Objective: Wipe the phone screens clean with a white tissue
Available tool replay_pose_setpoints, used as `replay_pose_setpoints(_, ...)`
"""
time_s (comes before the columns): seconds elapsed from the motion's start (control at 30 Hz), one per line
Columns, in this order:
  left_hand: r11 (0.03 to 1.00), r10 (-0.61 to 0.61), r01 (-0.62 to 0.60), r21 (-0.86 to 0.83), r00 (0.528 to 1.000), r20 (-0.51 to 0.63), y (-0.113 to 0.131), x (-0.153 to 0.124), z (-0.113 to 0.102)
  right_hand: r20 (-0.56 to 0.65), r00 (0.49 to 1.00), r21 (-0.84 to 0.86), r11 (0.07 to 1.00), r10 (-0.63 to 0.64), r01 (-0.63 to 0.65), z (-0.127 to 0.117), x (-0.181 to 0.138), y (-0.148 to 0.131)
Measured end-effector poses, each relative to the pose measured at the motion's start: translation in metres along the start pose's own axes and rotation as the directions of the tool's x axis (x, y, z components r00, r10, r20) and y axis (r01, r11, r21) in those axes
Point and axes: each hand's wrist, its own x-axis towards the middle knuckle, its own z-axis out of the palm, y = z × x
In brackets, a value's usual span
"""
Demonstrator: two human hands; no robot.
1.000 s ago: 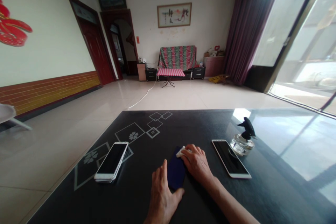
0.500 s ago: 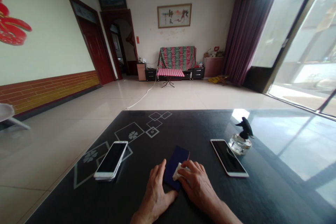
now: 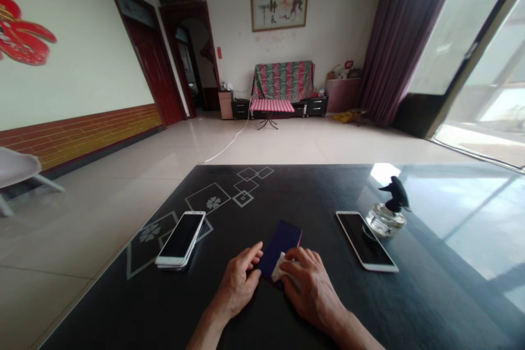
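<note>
A dark blue phone (image 3: pixel 283 240) with a reddish edge lies on the black table before me. My right hand (image 3: pixel 309 281) is closed round a crumpled white tissue (image 3: pixel 279 268), which presses on the phone's lower part. At the phone's left edge rests my left hand (image 3: pixel 241 276), fingers loosely bent and thumb apart from them; its tips touch or nearly touch that edge. Off to the left lies a stack of white phones (image 3: pixel 182 239), the top one with its dark screen up. On the right is another white phone (image 3: pixel 366 241), beside a clear spray bottle (image 3: pixel 388 219) with a black trigger head.
The glossy black table (image 3: pixel 311 191) carries a pattern of grey squares and flowers at its left. Beyond it are a tiled floor, a small table with a checked cloth (image 3: pixel 272 105) and a draped piece of furniture (image 3: pixel 283 81). A pale chair (image 3: pixel 18 167) stands far left.
My left hand's thumb has drawn up from the phone's lower edge to its left side, and the fingers have bent. The right hand keeps the tissue on the phone. The view has shifted slightly.
</note>
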Motion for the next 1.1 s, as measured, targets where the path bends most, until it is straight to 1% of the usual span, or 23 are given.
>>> replay_pose_setpoints(0.2,1.000,-0.003,0.003,0.006,1.000,0.013,0.000,0.001,0.000,0.069,0.997,0.059,0.998,-0.030,0.026,0.000,-0.003,-0.013)
replay_pose_setpoints(0.3,1.000,0.004,-0.004,0.009,1.000,0.019,-0.001,0.001,0.001,0.073,0.997,0.058,0.998,-0.022,0.017,0.001,-0.002,-0.011)
replay_pose_setpoints(0.37,1.000,0.004,-0.004,0.012,1.000,0.020,-0.002,0.000,0.001,0.052,0.999,0.045,0.999,-0.008,0.005,0.003,0.000,-0.007)
replay_pose_setpoints(0.63,0.998,0.012,-0.012,0.055,1.000,0.005,-0.005,0.001,0.002,-0.076,0.994,-0.073,0.993,0.082,-0.088,0.002,0.015,0.026)
replay_pose_setpoints(0.8,0.998,0.042,-0.040,0.054,0.999,-0.029,-0.006,0.001,0.004,-0.102,0.988,-0.186,0.973,0.118,-0.136,-0.004,0.032,0.045)
replay_pose_setpoints(0.97,0.997,0.049,-0.046,0.065,0.998,-0.048,-0.008,0.002,0.005,-0.083,0.987,-0.308,0.938,0.138,-0.157,-0.004,0.057,0.049)
replay_pose_setpoints(1.1,0.996,0.055,-0.051,0.076,0.997,-0.057,-0.007,0.003,0.005,-0.108,0.983,-0.323,0.930,0.146,-0.174,0.002,0.063,0.044)
